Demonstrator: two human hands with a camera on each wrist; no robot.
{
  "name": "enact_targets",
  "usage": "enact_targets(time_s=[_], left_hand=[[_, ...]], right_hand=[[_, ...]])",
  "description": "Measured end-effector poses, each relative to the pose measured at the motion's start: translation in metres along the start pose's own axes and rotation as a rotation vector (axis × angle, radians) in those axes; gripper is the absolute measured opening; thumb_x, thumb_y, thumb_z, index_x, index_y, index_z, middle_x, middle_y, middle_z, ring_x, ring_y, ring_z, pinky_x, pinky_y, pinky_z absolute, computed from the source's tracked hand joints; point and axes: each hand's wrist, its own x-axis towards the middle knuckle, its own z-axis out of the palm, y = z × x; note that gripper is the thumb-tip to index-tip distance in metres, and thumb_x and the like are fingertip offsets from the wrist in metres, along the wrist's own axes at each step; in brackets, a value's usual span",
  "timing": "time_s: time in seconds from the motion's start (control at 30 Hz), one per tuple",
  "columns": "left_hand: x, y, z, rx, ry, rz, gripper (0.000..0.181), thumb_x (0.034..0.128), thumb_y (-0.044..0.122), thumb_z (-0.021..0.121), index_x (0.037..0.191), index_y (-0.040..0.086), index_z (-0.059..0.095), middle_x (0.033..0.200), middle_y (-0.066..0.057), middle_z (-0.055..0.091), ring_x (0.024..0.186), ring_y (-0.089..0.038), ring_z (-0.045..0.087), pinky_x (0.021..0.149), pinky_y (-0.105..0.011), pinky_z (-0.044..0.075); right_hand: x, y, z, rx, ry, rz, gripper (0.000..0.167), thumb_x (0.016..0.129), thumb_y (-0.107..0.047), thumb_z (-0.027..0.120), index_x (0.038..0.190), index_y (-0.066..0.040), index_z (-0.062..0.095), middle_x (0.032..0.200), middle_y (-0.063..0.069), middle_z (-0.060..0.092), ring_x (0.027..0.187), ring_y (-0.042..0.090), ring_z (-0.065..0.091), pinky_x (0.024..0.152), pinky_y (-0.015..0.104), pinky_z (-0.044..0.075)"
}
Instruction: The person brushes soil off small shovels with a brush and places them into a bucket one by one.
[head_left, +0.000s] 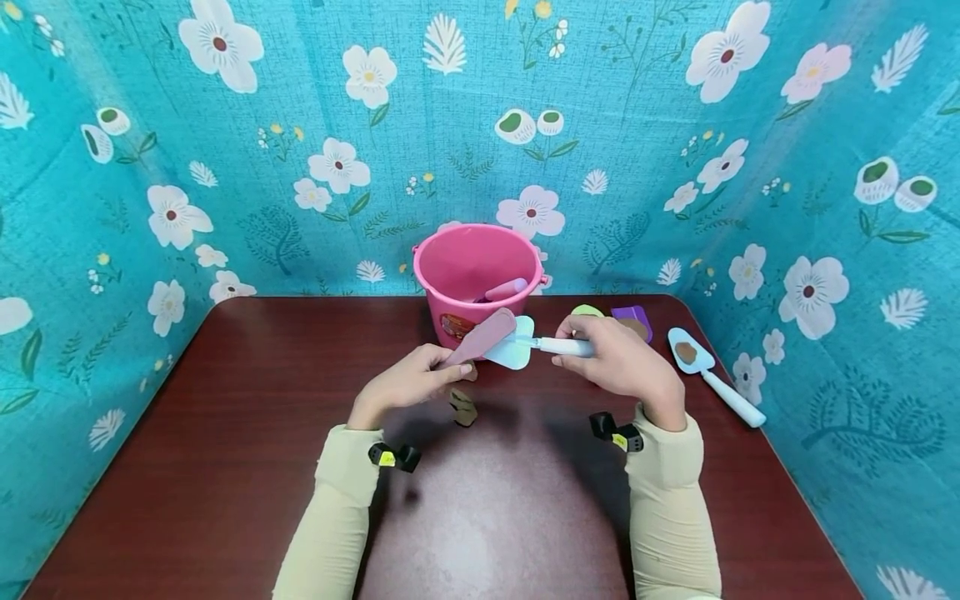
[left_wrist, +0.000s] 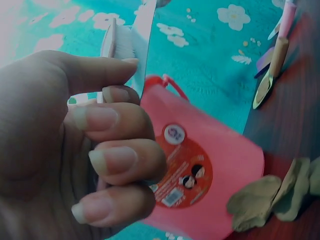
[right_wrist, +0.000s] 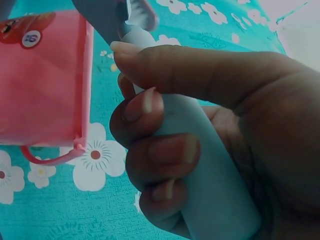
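My left hand [head_left: 412, 379] pinches a pink brush [head_left: 483, 336] between thumb and fingers; white bristles [left_wrist: 125, 45] show in the left wrist view. Curled around the white-blue handle [head_left: 566, 347] of a small toy shovel is my right hand [head_left: 622, 358]. The shovel's light blue blade [head_left: 517, 343] meets the brush in front of a pink bucket [head_left: 450, 283], and the brush covers part of it. Brown clay-like lumps [head_left: 463, 408] lie on the table below the left hand. Whether the bristles touch the blade is hard to tell.
Inside the bucket stands a pink-purple handle [head_left: 506, 290]. Behind the right hand are a green tool [head_left: 587, 311] and a purple tool [head_left: 633, 314], partly hidden. A second light blue shovel [head_left: 701, 360] with a brown lump lies at the right table edge, near the flowered cloth [head_left: 817, 292].
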Motion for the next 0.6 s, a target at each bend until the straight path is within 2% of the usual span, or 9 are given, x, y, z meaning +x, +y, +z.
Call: enact_targets(time_s=[0.1,0.27,0.43,0.6], left_hand=[[-0.002,-0.004,-0.006,0.018,0.009,-0.034,0.024,0.1017,0.033,0.062,0.106,0.011,0.070,0.060,-0.005,0.044,0.050,-0.014,0.036,0.050,-0.026,0.033],[-0.007,-0.010,-0.016,0.070,0.061,-0.077,0.028,0.1011,0.034,0.062,0.091,0.009,0.063,0.058,-0.003,0.046,0.049,-0.014,0.038,0.050,-0.027,0.036],[-0.008,-0.009,-0.019,0.066,0.097,-0.052,0.028,0.1008,0.032,0.064,0.085,0.009,0.061,0.058,-0.004,0.045,0.050,-0.014,0.037,0.051,-0.027,0.035],[-0.009,0.000,-0.014,0.026,0.067,-0.008,0.026,0.1002,0.033,0.064,0.090,0.010,0.064,0.057,-0.004,0.045,0.048,-0.015,0.037,0.048,-0.026,0.034]], right_hand=[[-0.001,0.002,-0.002,0.004,0.009,0.001,0.032,0.080,-0.020,0.088,0.102,-0.013,0.066,0.090,0.000,0.064,0.080,0.019,0.057,0.069,0.035,0.051],[-0.001,0.004,-0.002,0.010,0.011,0.003,0.029,0.082,-0.021,0.086,0.101,-0.015,0.066,0.087,-0.002,0.063,0.077,0.019,0.056,0.069,0.036,0.050],[-0.001,0.003,-0.002,0.016,0.011,0.003,0.028,0.083,-0.022,0.085,0.101,-0.014,0.065,0.088,-0.001,0.062,0.078,0.019,0.056,0.069,0.036,0.049],[-0.001,0.001,-0.002,0.023,0.014,0.002,0.029,0.083,-0.020,0.085,0.102,-0.013,0.065,0.090,0.000,0.063,0.080,0.020,0.057,0.070,0.036,0.050]])
